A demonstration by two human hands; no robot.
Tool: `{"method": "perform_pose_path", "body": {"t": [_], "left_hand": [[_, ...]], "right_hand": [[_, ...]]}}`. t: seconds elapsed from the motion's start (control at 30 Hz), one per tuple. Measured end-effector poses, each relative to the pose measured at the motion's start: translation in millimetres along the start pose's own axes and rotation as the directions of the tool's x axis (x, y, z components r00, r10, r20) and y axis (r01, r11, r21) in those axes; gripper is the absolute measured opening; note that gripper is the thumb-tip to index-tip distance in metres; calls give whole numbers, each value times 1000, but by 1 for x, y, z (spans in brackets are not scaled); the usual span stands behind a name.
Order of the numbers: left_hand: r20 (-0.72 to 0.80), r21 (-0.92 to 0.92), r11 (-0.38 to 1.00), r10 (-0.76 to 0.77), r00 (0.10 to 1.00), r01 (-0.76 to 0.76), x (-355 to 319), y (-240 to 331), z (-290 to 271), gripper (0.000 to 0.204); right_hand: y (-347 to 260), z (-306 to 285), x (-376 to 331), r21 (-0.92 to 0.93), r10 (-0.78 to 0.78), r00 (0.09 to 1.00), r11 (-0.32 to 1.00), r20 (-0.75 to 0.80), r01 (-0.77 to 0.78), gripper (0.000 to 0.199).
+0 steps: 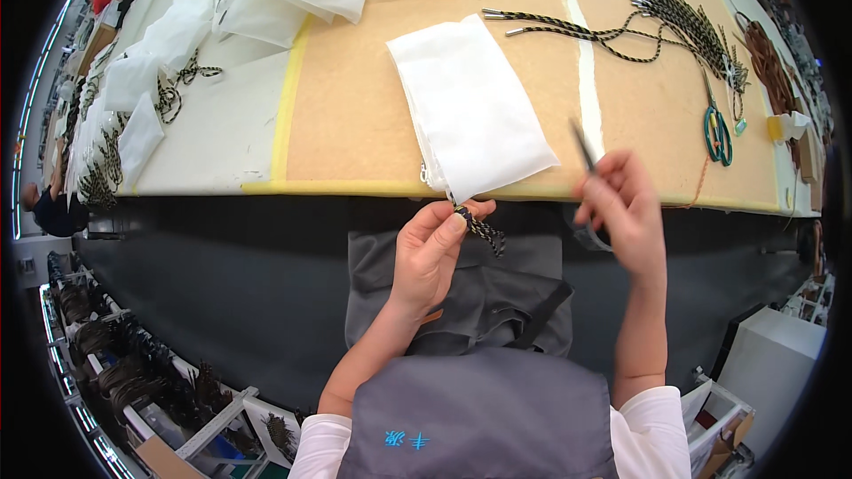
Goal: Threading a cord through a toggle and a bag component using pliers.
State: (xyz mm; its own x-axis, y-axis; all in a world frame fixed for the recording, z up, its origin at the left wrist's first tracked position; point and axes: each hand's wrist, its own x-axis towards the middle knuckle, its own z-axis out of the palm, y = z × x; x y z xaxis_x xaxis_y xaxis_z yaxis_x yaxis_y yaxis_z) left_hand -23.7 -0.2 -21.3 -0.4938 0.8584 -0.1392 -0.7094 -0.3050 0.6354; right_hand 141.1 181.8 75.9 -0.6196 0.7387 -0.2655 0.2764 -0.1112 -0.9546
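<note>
My left hand (430,253) pinches a black-and-tan braided cord (482,232) just off the table's front edge. The cord's looped end hangs below my fingers, and its upper part meets the bottom corner of a white pouch (475,106). That pouch lies flat on the table, with small metal bits showing at its lower left corner. To the right, my right hand (621,204) is closed around a pair of scissors (583,147), whose blades point up and away from me. A dark handle loop shows below the fingers. The blades are slightly blurred and apart from the cord.
More white pouches (266,0) with cords are piled at the far left. A bundle of metal-tipped braided cords (679,18) lies at the far right. Beside it are green-handled scissors (717,135) and brown cords (770,62). Yellow tape (355,187) runs along the table's front edge.
</note>
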Motion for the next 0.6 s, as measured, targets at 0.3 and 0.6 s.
{"method": "perform_pose_path", "body": {"t": [0.3,0.6], "left_hand": [[30,-122,987,-98,995,101,3,4,0,21],[42,-108,988,-110,993,114,3,2,-5,20]], "right_hand": [[17,58,-48,217,241,884,913,400,-347,28],[21,66,-50,144,286,886,923,366,-358,26]]}}
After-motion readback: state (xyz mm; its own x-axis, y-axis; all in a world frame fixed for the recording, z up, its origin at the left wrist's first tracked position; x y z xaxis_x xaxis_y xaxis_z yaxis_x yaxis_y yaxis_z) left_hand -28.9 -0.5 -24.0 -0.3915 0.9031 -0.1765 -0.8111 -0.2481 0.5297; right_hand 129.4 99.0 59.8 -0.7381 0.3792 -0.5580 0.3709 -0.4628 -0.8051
